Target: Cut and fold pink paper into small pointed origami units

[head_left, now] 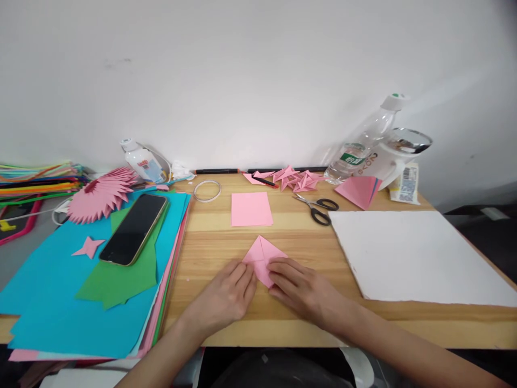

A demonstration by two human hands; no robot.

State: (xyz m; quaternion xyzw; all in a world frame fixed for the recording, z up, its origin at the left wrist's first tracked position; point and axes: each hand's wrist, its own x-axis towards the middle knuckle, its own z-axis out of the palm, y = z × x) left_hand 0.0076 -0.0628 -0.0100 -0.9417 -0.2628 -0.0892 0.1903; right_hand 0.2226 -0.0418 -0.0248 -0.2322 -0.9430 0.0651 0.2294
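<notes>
A pink square of origami paper (259,250) lies flat on the wooden table in front of me, turned corner-up, with crease lines meeting near its middle. My left hand (232,288) is closed at its lower left edge, fingertips on the paper. On the other side, my right hand (301,285) has its curled fingers over the lower right edge, and the thumb is near the bottom corner. The fingers hide part of both lower edges. Just beyond the sheet sits a neat stack of pink square paper (251,209).
Black-handled scissors (319,209) and a white board (420,253) lie to the right. Folded pink pieces (301,179) rest along the wall near a plastic bottle (363,143). At left, a phone (135,229) lies on green and blue paper (52,302).
</notes>
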